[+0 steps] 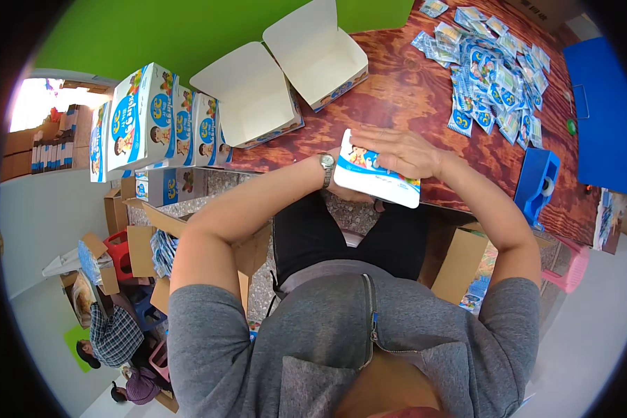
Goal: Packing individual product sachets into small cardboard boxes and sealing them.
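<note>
A small white and blue printed carton [375, 182] is held at the table's near edge, its white lower face tilted up toward me. My left hand [350, 194], with a watch at the wrist, supports it from below; most of those fingers are hidden behind the carton. Across the top lies my right hand [405, 155], its fingers reaching along the far side and its thumb bent on the printed face. Beyond them stand two open cartons, one [251, 90] nearer and another [320, 59] farther off, lids raised and white insides showing.
Several closed printed cartons [143, 118] are stacked at the table's left. Small blue sachets [494, 83] lie heaped at the far right. A blue tape dispenser [536, 184] stands near the right edge. Cardboard boxes [460, 261] sit below the table. Two people [122, 338] are at lower left.
</note>
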Motion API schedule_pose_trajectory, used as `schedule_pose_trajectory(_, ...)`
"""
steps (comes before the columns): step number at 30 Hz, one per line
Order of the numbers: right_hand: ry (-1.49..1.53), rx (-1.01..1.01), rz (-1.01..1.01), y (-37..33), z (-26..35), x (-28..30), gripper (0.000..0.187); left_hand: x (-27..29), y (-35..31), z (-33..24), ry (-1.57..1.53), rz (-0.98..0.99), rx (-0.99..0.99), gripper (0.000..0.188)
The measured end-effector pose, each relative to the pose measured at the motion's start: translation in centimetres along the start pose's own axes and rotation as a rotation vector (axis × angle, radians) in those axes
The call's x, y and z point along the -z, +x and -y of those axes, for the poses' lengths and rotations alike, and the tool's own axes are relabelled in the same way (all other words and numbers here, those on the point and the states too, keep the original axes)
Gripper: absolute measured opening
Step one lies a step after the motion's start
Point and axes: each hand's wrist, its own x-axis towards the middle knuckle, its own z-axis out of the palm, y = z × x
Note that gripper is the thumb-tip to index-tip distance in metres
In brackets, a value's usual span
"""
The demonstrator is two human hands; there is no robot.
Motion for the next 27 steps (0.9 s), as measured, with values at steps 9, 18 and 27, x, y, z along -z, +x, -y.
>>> schedule_pose_trajectory(9,0.023,-0.043,0.000,-0.3,0.3,0.3,0.060,-2.7,-3.2,-4.2,0.338,-0.676,0.387,0.089)
schedule_pose_trajectory(18,-0.514,-0.060,0.120,-0.5,4.6,-1.7,0.073,-5.4,-3.2,-2.1,0.153,-1.036,0.425,0.110)
schedule_pose_trajectory(27,-0.502,-0.272,0.127,-0.7,6.9,-4.1,0.084,-3.9,-4.9,-3.2,0.006,-0.756,0.381,0.099)
